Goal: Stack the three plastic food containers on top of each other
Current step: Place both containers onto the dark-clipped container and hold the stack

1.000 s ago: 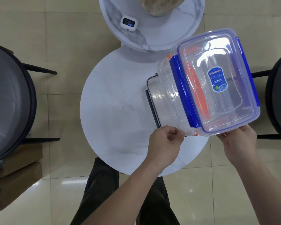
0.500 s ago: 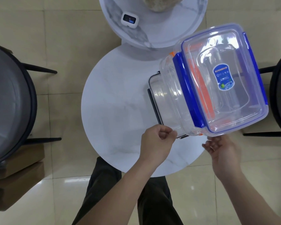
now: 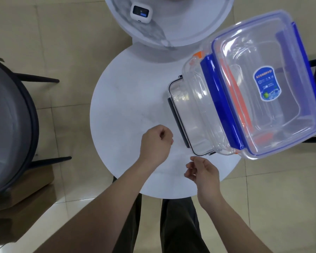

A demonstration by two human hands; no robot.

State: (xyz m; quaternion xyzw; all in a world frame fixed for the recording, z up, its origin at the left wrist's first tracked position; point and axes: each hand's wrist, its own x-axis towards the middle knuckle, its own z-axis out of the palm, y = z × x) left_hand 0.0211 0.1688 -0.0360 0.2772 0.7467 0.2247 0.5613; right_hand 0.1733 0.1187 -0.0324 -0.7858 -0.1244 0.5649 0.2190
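Three clear plastic food containers stand stacked on the right of the round white table [image 3: 128, 99]. The top one has blue clips and a blue label [image 3: 266, 83]. Under it sits one with orange clips [image 3: 199, 92], and the bottom one has a black rim [image 3: 179, 114]. My left hand [image 3: 155, 143] hovers over the table left of the stack, fingers curled into a fist, holding nothing. My right hand [image 3: 202, 172] is below the stack's near corner, fingers loosely apart and empty. Neither hand touches the containers.
A second round marble table [image 3: 181, 28] behind carries a small white device [image 3: 140, 12]. A dark chair [image 3: 11, 125] stands at the left and another chair edge at the far right. A cardboard box [image 3: 31, 189] lies on the tiled floor at lower left.
Both hands have let go of the stack and drawn back toward me and leftward. The stacked containers stay in place on the table.
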